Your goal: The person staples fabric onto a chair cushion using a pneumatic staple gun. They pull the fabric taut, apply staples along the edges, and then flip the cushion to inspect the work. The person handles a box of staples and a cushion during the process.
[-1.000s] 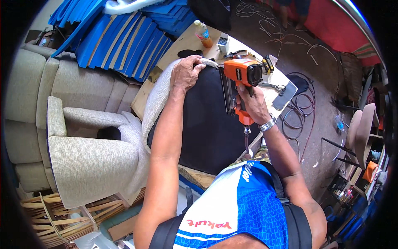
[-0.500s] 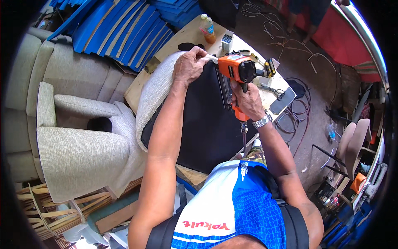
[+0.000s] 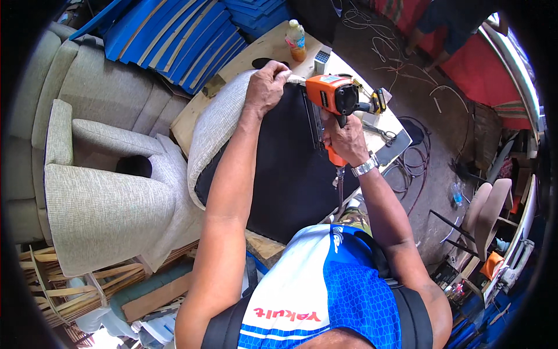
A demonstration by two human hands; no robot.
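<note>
Left hand [image 3: 265, 90] pinches soft-looking grey woven fabric [image 3: 218, 119]; right hand [image 3: 347, 139] aptly wraps the heavy-looking orange-and-black nail gun's [image 3: 323, 93] handle [image 3: 336, 156].

L hand [image 3: 266, 90] is held at upper ctr., fingers [image 3: 282, 75] pinched; R hand [image 3: 347, 139] is curled right of ctr.; both forearms [image 3: 232, 180] are stretched up-frame.

The right hand [image 3: 347, 139] hides part of the nail gun [image 3: 331, 93], and whether the trigger is pressed is unclear. By the fingertips of the left hand [image 3: 265, 90], the gun's nose is too small to make out. Beyond the right fingers, the gun covers part of a yellow-and-black tool [image 3: 379, 101] (its kind is uncertain). Farther off, the top edge cuts off another person [image 3: 446, 32].
</note>
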